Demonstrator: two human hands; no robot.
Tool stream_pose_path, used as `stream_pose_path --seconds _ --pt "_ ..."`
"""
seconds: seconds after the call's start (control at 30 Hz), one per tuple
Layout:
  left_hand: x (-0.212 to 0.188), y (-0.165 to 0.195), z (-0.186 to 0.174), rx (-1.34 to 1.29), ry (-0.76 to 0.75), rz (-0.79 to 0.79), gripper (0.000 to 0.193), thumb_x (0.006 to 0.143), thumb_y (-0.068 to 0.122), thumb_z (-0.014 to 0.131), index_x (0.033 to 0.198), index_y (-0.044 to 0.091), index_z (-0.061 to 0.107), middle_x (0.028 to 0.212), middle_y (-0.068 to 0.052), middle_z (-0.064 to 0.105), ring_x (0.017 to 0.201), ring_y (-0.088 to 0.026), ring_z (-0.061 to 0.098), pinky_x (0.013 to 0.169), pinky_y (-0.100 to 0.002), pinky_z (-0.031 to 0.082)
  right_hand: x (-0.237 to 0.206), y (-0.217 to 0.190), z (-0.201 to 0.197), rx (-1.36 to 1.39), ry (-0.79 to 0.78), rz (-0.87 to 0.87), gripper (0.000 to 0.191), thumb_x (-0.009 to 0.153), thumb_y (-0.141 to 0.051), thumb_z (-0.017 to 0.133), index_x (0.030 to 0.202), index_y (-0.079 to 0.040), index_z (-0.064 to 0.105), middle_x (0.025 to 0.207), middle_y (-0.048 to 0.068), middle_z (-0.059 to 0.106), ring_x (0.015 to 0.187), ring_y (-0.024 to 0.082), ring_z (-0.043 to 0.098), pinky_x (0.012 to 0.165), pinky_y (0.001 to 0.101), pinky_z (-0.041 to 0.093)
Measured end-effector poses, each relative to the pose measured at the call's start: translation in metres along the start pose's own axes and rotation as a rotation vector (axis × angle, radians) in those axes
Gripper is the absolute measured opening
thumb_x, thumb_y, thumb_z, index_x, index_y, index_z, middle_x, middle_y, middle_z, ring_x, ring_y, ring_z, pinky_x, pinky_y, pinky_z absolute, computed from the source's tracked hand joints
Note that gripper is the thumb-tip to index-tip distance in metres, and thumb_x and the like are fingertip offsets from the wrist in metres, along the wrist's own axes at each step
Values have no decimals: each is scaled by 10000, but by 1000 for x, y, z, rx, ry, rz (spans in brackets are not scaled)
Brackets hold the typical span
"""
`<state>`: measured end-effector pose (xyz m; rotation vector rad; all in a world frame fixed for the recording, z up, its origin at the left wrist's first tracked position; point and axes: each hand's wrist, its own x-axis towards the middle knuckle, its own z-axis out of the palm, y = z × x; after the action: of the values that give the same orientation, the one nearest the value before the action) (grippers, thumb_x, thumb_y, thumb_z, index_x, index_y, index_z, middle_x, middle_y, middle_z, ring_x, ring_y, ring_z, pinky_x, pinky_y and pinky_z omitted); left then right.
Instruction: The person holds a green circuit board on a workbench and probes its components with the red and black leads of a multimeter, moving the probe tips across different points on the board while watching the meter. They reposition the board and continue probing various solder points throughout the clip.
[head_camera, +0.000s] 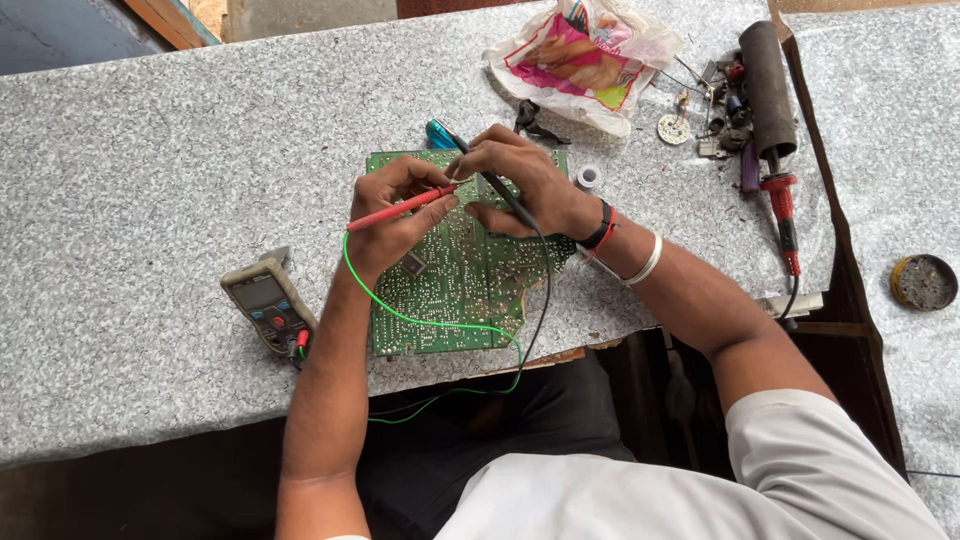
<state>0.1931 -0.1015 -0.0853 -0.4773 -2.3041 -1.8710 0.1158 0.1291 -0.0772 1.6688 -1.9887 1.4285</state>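
Observation:
A green circuit board (450, 285) lies solder side up on the speckled grey table (150, 180). My left hand (395, 215) pinches a red test probe (400, 208) whose tip rests on the board; a green lead (430, 322) runs from it. My right hand (520, 180) holds a black test probe (495, 185) slanted onto the board, its black lead (545, 300) trailing down over the table edge. Both leads run toward a grey multimeter (268, 305) lying left of the board.
A crumpled plastic bag (585, 60) lies at the back. A soldering iron (775, 110) with a red handle, small loose parts (715, 110), a solder reel (589, 178) and pliers (535, 118) sit to the right. A round tin (922, 282) rests on the neighbouring surface.

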Motion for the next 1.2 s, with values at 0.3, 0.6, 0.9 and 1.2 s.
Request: stream_pose_path --seconds 0.3,0.6,0.9,1.2 --pt "-4 4 -5 -72 15 2 216 937 20 787 1121 17 673 1004 -64 752 923 -86 719 794 -234 587 5 -3 11 -110 -42 112 215 954 -108 755 1137 -61 651 1012 87 711 916 297 653 784 420 533" --pt "-4 7 -14 -28 -19 10 319 949 30 771 1260 16 699 1075 -103 778 982 -118 730 855 -254 589 12 -3 15 -117 -52 94 169 1001 -135 734 1116 -44 649 956 108 701 859 305 661 732 428 521" --pt "-10 -1 -12 20 -10 5 230 936 42 784 1158 19 727 1047 -85 776 967 -114 740 839 -247 600 7 -6 19 -122 -70 100 150 986 -115 736 1095 -42 661 925 94 700 839 301 653 717 426 518" --pt "-12 -7 -14 165 -12 61 172 946 98 801 1075 8 733 931 -91 783 844 -105 743 722 -242 578 2 1 26 -176 -139 144 187 854 -92 746 1020 -75 661 845 64 670 806 284 645 683 420 509"
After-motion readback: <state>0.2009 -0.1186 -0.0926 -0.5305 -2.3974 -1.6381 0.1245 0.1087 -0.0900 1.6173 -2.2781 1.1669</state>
